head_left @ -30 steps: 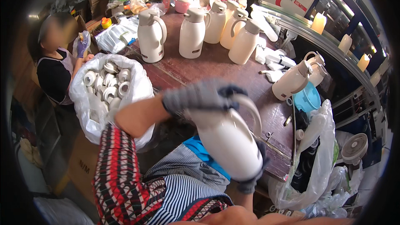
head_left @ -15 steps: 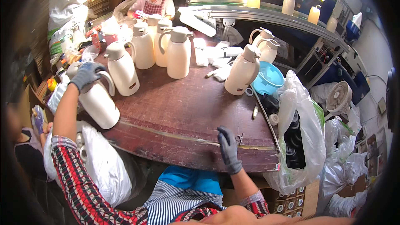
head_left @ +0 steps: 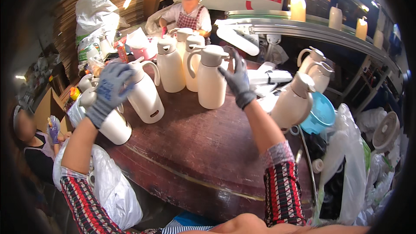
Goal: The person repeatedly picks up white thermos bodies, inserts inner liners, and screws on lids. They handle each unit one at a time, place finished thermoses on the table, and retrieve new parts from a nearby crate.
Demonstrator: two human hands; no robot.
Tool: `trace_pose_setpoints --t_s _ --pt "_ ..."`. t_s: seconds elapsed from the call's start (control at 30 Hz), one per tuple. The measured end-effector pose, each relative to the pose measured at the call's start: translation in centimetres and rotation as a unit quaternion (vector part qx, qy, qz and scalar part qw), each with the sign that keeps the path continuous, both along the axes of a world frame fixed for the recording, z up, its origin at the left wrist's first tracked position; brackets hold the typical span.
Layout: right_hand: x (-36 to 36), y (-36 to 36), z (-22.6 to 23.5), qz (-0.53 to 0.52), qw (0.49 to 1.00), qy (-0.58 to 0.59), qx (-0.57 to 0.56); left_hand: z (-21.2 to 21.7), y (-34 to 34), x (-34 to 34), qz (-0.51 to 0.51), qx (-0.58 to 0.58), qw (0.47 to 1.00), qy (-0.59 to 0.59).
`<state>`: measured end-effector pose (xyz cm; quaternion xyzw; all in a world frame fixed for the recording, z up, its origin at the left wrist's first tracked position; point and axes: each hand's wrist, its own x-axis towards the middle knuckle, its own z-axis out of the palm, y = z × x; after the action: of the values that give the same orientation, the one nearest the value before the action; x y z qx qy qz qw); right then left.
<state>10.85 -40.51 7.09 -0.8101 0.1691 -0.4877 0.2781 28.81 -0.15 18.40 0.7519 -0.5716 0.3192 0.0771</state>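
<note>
Both my hands wear grey knitted gloves. My left hand (head_left: 113, 87) is raised with its fingers apart, above the leftmost white jug (head_left: 113, 126) and beside the lid of a tilted white jug (head_left: 146, 99) with a dark label. Whether its fingertips touch that lid I cannot tell. My right hand (head_left: 238, 80) reaches over the table, fingers and thumb spread, at the spout side of a cream jug (head_left: 212, 82) with a grey-beige lid. Contact there is unclear. Behind stand several more cream jugs (head_left: 170, 71).
Right on the dark red table (head_left: 186, 143) are another jug (head_left: 292, 102), a light blue basin (head_left: 320, 112) and white wrapped pieces (head_left: 271, 77). A plastic bag (head_left: 346, 147) stands at the right edge, a white sack (head_left: 115, 186) lower left. One person (head_left: 190, 15) sits opposite, another at far left.
My left hand has come off the leftmost jug and shifted right toward its neighbour. From the front edge, my right hand has moved up and away to the cream jug. The view has shifted.
</note>
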Motion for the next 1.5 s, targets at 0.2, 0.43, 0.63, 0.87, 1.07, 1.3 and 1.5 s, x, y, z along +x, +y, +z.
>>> trace_pose_setpoints --t_s 0.2,0.43,0.63,0.87,1.07,1.3,1.5 --pt "6.2 -2.4 1.9 0.197 0.967 -0.043 0.153 -6.3 -17.6 0.8 -0.063 -0.223 0.542 0.808" --pt "-9.5 15.1 -2.0 0.133 0.981 -0.083 -0.111 -8.6 -16.3 -2.9 -0.319 -0.118 0.279 0.898" --pt "-34.8 33.7 -6.0 0.084 0.980 0.003 -0.182 -9.8 2.0 -12.2 -0.212 -0.172 0.522 0.808" --pt "-70.3 58.5 -17.6 -0.705 0.601 0.302 0.225 -18.4 10.8 -25.5 -0.179 -0.015 0.557 0.811" --pt "-82.9 64.9 -25.8 -0.671 0.578 0.340 0.315 -28.3 10.6 -24.2 -0.200 0.087 0.559 0.800" --pt "-94.3 58.1 -28.8 -0.728 0.371 0.354 0.455 -25.6 9.9 -23.6 -0.109 0.189 0.798 0.561" --pt "-98.5 59.0 -33.4 -0.643 0.465 0.354 0.494 -28.2 8.9 -20.7 -0.151 0.134 0.850 0.486"
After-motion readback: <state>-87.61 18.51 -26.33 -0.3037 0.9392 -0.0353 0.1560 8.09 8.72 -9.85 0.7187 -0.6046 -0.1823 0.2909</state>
